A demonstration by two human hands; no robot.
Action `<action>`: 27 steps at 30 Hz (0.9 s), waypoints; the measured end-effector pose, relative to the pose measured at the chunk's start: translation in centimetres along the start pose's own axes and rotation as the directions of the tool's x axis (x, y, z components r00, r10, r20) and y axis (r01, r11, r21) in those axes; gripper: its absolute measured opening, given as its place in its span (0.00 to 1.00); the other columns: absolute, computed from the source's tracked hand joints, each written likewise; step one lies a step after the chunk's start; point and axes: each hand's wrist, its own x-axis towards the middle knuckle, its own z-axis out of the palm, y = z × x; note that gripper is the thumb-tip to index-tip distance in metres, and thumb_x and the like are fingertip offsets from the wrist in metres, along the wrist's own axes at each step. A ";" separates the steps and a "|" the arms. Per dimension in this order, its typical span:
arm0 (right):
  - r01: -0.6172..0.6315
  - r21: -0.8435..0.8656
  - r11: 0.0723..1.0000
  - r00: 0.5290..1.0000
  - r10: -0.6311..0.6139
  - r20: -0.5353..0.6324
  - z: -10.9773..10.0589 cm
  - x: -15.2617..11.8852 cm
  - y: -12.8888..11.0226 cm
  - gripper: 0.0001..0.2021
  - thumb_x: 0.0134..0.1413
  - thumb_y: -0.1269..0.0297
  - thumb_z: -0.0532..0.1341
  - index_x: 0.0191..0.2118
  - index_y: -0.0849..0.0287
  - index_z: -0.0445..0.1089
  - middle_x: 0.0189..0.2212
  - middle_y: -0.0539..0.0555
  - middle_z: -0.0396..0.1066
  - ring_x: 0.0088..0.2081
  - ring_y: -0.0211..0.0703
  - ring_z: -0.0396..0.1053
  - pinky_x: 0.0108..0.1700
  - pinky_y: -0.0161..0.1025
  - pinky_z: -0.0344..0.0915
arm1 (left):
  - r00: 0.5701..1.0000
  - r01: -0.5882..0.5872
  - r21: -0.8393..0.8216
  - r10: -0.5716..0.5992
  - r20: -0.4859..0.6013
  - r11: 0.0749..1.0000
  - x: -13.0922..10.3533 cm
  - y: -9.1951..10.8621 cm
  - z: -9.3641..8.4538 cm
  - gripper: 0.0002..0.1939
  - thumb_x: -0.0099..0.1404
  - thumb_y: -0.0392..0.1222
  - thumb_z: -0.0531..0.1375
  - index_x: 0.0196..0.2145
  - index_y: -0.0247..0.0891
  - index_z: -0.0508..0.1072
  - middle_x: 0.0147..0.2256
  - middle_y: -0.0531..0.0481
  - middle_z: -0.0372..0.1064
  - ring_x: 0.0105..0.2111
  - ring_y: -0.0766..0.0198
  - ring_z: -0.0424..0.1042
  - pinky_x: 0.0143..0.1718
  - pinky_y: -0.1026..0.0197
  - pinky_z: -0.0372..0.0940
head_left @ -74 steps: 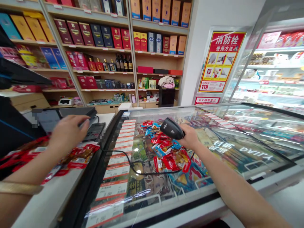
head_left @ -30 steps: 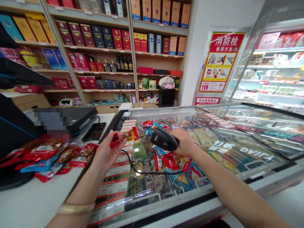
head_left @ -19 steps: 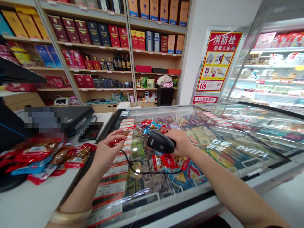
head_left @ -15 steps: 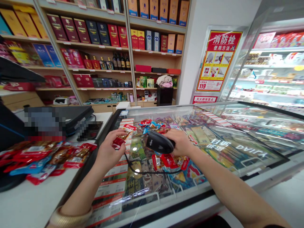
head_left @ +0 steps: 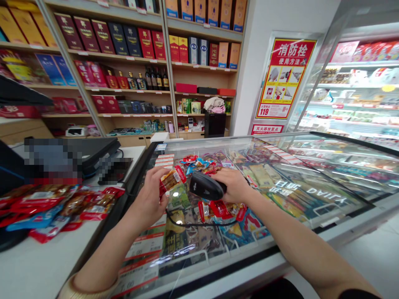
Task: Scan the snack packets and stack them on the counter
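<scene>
The left hand (head_left: 152, 197) pinches one end of a red snack packet (head_left: 172, 180) between thumb and fingers. The packet is above the glass top (head_left: 193, 243) of the freezer, between the two hands. Its long axis runs obliquely: the free end, with a barcode label, points up and to the right, near the head of the barcode scanner (head_left: 207, 186). The right hand (head_left: 235, 185) wraps around the scanner handle; the scanner head points left, toward the packet.
</scene>
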 end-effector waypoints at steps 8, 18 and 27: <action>-0.011 -0.009 1.000 1.000 0.011 -0.008 0.0 0.0 -0.1 0.14 0.44 0.65 0.61 0.41 0.57 0.72 0.31 0.54 0.75 0.31 0.44 0.68 0.34 0.39 0.61 | 1.000 0.007 -0.058 -0.006 0.014 0.998 -0.2 -0.1 0.3 0.35 0.54 0.25 0.53 0.59 0.39 0.51 0.54 0.38 0.57 0.58 0.51 0.60 0.59 0.45 0.60; 0.011 0.049 0.999 0.993 -0.006 -0.114 -0.1 -0.3 0.2 0.14 0.48 0.64 0.59 0.42 0.58 0.71 0.31 0.55 0.74 0.32 0.45 0.70 0.36 0.39 0.65 | 0.966 0.235 -0.038 -0.238 -0.101 0.971 -0.3 -1.0 -0.6 0.27 0.55 0.33 0.57 0.53 0.38 0.63 0.49 0.41 0.64 0.51 0.53 0.66 0.55 0.48 0.63; 0.006 0.009 1.000 0.986 -0.004 -0.164 -0.4 -0.7 0.7 0.11 0.51 0.65 0.59 0.41 0.59 0.71 0.31 0.56 0.75 0.32 0.46 0.72 0.35 0.39 0.66 | 0.840 0.529 0.346 -0.420 -0.345 0.775 -3.2 -7.4 -10.6 0.20 0.56 0.45 0.57 0.44 0.32 0.73 0.44 0.38 0.68 0.49 0.50 0.67 0.54 0.49 0.63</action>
